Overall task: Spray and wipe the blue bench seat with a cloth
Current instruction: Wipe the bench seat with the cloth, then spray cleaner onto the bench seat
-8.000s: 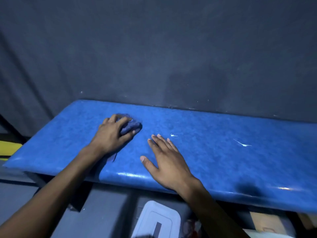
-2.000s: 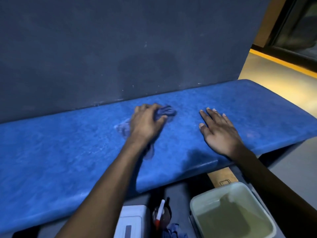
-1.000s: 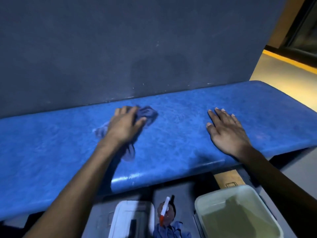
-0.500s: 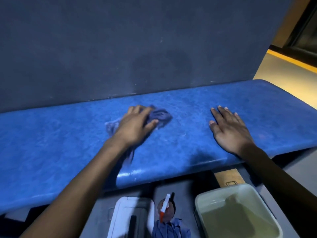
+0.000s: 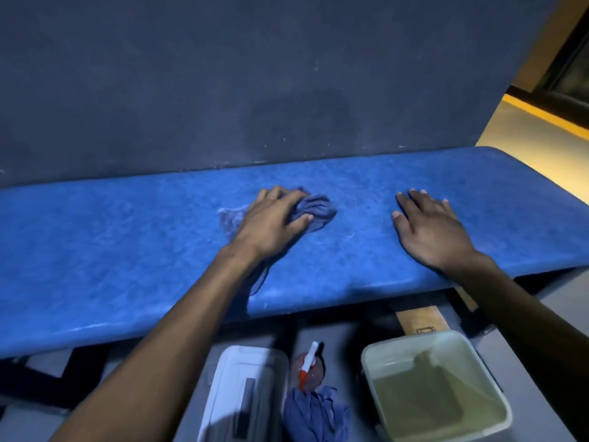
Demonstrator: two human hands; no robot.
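The blue bench seat [image 5: 127, 250] runs across the view against a dark wall. My left hand [image 5: 271, 223] presses a crumpled blue cloth [image 5: 317, 212] onto the middle of the seat, fingers curled over it; part of the cloth trails back under my wrist. My right hand [image 5: 430, 228] lies flat on the seat to the right, palm down with fingers spread, holding nothing. A spray bottle [image 5: 307, 366] with a white and red nozzle stands on the floor below the bench's front edge.
On the floor in front of the bench stand a white lidded box [image 5: 245, 390], a second blue cloth [image 5: 314, 416] and a pale tub of murky liquid [image 5: 436, 387]. A cardboard piece [image 5: 419, 320] lies under the bench. The seat ends at the right near a yellow-lit floor [image 5: 541, 129].
My left hand has slid the cloth rightwards along the seat, after a stroke to the left a second ago. My right hand has stayed flat on the seat.
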